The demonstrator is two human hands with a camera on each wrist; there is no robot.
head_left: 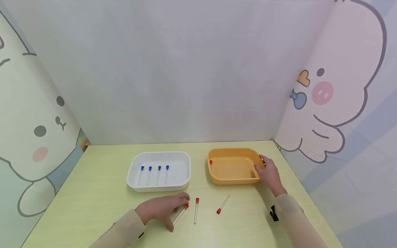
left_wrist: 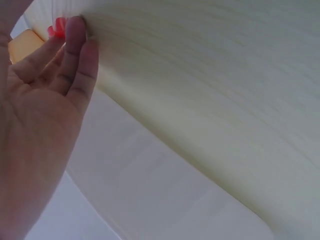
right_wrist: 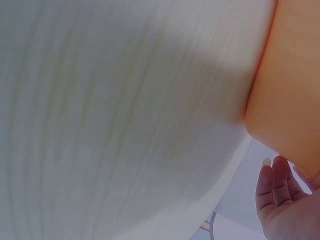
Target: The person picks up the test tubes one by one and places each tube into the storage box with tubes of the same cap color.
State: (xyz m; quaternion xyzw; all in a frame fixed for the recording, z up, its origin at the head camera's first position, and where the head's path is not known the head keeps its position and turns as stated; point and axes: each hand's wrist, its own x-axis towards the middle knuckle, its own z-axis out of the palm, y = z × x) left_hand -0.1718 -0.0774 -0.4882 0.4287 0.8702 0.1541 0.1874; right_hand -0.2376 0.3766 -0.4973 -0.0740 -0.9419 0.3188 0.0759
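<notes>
My left hand [head_left: 162,208] is over a red-capped clear tube [head_left: 180,214] on the table, fingers spread near its cap and thumb near its other end. In the left wrist view, the red cap [left_wrist: 60,27] shows beside the fingertips; whether they touch it is unclear. Two more red-capped tubes lie to the right: one tube [head_left: 196,212] nearly straight, the other tube [head_left: 224,204] slanted. My right hand [head_left: 270,175] grips the right rim of an orange tray [head_left: 234,181], thumb inside and fingers outside. A red cap [head_left: 211,162] shows at that tray's left inside.
A white tray [head_left: 159,188] stands at the left with several blue-capped tubes [head_left: 157,175] in a row. The pale yellow table [head_left: 93,193] meets a white backdrop behind both trays. Printed cartoon panels flank it.
</notes>
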